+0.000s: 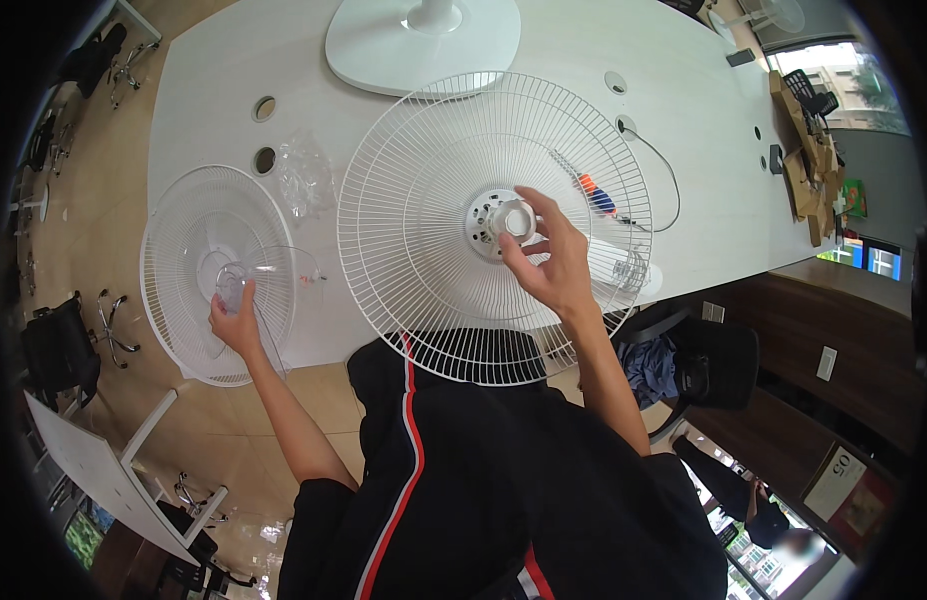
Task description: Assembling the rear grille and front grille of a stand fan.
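A large round white wire fan grille [384, 215] stands out over the table's near edge, in front of my body. At its centre my right hand [558, 264] grips a white ring-shaped plastic nut [515, 222] between thumb and fingers, against the perforated hub plate [479, 215]. To the left lies a second white fan grille [174, 225]. Above it my left hand [236, 325] holds a clear plastic fan blade [276, 262] by its hub, fingers closed round the rim. Part of the blade is hard to see because it is transparent.
A white fan base [374, 50] stands at the table's far side. Beyond the big grille lie a screwdriver [597, 195] with an orange and blue handle and a black cable [676, 180]. A crumpled clear plastic bag [302, 170] lies between the grilles. A black chair [722, 365] is at right.
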Available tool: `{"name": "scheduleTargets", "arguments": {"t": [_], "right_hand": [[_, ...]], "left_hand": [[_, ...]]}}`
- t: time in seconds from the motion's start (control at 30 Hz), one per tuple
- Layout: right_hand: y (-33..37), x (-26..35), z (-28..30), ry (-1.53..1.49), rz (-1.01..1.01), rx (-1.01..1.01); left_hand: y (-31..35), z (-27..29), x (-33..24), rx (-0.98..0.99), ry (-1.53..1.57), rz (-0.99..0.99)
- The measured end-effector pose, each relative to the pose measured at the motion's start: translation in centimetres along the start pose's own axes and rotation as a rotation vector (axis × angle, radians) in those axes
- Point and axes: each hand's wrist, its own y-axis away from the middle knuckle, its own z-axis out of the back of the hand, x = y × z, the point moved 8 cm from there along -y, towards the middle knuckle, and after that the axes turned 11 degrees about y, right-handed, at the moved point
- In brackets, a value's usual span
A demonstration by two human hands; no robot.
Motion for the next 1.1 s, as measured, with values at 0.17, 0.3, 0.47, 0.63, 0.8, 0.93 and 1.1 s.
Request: {"name": "scheduleTargets", "arguments": {"t": [0.17,0.3,0.47,0.63,0.8,0.93,1.1], "right_hand": [[0.5,-1.6,-0.9,0.004,-0.085,0.024],[0.4,-1.8,-0.8,-0.007,-0.178,0.065],[0.2,-0.1,-0.1,0.001,0.057,0.004],[0.7,-1.6,-0.6,-0.033,-0.079,-0.006],[1.2,-1.7,-0.6,-0.016,-0.091,0.0],[1.8,-1.0,0.0,0.025,-0.041,0.007],[2.1,-0.8,0.7,0.093,0.004,0.011]], "left_hand": [[-0.8,-0.5,1.3,0.046,0.005,0.048],[-0.9,-0.5,0.8,0.073,-0.054,0.094],[-0.2,0.5,-3.0,0.024,-0.21,0.073],[6.6,1.0,-21.5,0.101,0.384,-0.327],[20.8,-7.3,-34.8,0.858,0.628,-0.578],[27.1,-13.4,-34.6,1.041,0.664,-0.623],[26.8,-14.8,-35.5,0.953,0.707,-0.617]]}}
